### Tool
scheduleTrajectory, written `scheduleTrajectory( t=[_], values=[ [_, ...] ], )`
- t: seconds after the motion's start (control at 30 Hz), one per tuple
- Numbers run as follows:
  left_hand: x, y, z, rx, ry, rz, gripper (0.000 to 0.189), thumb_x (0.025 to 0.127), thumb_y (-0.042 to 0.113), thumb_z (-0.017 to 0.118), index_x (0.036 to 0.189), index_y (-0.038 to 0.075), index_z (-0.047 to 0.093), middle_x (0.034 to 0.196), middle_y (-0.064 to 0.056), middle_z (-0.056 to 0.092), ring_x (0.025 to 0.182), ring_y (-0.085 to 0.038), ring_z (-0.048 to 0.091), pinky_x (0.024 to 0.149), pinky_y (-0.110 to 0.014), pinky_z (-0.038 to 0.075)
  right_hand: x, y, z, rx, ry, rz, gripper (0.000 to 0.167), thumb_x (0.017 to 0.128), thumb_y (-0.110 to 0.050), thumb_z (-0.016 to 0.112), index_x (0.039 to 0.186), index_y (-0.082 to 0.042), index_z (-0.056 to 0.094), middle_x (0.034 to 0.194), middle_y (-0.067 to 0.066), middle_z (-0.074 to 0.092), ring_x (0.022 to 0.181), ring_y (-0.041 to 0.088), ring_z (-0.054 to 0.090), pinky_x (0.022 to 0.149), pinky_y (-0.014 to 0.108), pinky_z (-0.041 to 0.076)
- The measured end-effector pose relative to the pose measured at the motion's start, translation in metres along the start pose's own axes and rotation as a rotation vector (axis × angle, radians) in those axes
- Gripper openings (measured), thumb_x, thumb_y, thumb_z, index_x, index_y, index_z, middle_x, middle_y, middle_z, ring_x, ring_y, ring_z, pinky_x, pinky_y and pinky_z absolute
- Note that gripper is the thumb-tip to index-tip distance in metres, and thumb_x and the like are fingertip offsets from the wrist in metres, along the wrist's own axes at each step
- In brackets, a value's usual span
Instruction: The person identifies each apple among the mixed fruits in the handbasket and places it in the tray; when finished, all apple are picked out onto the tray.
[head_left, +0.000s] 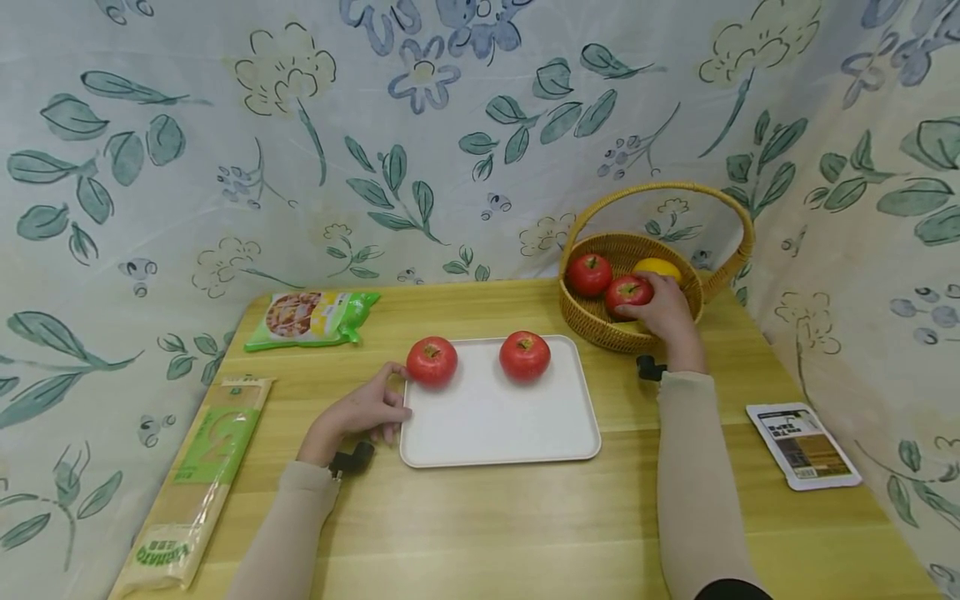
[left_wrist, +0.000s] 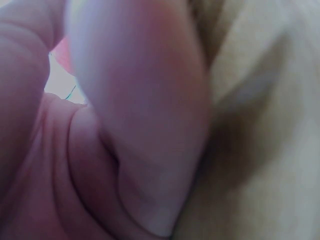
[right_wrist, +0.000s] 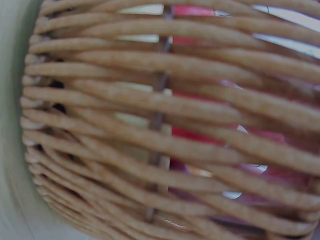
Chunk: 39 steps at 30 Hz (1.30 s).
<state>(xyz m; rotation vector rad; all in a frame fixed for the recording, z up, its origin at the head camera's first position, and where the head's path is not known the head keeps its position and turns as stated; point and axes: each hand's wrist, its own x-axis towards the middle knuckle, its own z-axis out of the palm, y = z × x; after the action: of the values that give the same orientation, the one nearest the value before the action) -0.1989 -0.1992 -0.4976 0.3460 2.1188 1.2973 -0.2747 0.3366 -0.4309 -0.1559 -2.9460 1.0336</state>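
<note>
At the white tray [head_left: 502, 425], my left hand [head_left: 363, 408] has its fingertips and thumb tip at the left rim, spread apart beside a red apple [head_left: 432, 362]. Another red apple [head_left: 525, 356] sits on the tray's far right part. My right hand [head_left: 667, 315] reaches into the wicker basket [head_left: 600, 329] and grips a red apple [head_left: 627, 293] there. Also in the basket are a second red apple [head_left: 589, 274] and a yellow fruit [head_left: 657, 268], partly hidden by my hand. Fingers fill much of the left wrist view; in the right wrist view, the basket's weave hides the gripping hand.
A green snack bag [head_left: 311, 318] lies at the back left, and a long clear-and-green noodle packet [head_left: 202, 475] along the left edge. Near the right edge lies a white labelled packet [head_left: 804, 446]. The basket's tall handle [head_left: 660, 188] arches over its opening. Floral cloth hangs behind.
</note>
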Motion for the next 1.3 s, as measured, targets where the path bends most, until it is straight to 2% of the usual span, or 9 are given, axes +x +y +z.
scheduleTrajectory(
  t=[0.77,1.1,1.3],
  values=[
    [-0.003,-0.001,0.002,0.002,0.013,-0.014,0.069,0.095,0.017,0.074,0.147,0.013,0.029,0.074,-0.006,0.067,0.052,-0.016,0.065,0.046,-0.027,0.050,-0.002,0.000,0.002,-0.001,0.030,-0.002,0.078,0.095,-0.031,0.078,0.158,-0.005,0.042,0.158,0.039,0.032,0.140,0.060,0.037,0.117,0.075,0.034],
    [-0.001,0.000,0.001,0.004,0.012,-0.020,0.067,0.094,0.019,0.075,0.144,0.017,0.030,0.075,-0.006,0.068,0.052,-0.017,0.066,0.047,-0.028,0.051,-0.006,0.001,-0.003,0.134,0.018,0.009,0.087,0.095,-0.041,0.079,0.164,-0.013,0.036,0.167,0.030,0.031,0.147,0.055,0.036,0.120,0.072,0.034],
    [0.001,-0.001,0.000,0.013,0.016,-0.016,0.067,0.094,0.020,0.075,0.145,0.017,0.030,0.075,-0.006,0.069,0.052,-0.017,0.066,0.047,-0.028,0.051,-0.019,-0.011,-0.008,0.259,0.032,0.009,0.087,0.094,-0.041,0.081,0.165,-0.018,0.037,0.168,0.021,0.034,0.145,0.045,0.043,0.119,0.064,0.040]
  ],
)
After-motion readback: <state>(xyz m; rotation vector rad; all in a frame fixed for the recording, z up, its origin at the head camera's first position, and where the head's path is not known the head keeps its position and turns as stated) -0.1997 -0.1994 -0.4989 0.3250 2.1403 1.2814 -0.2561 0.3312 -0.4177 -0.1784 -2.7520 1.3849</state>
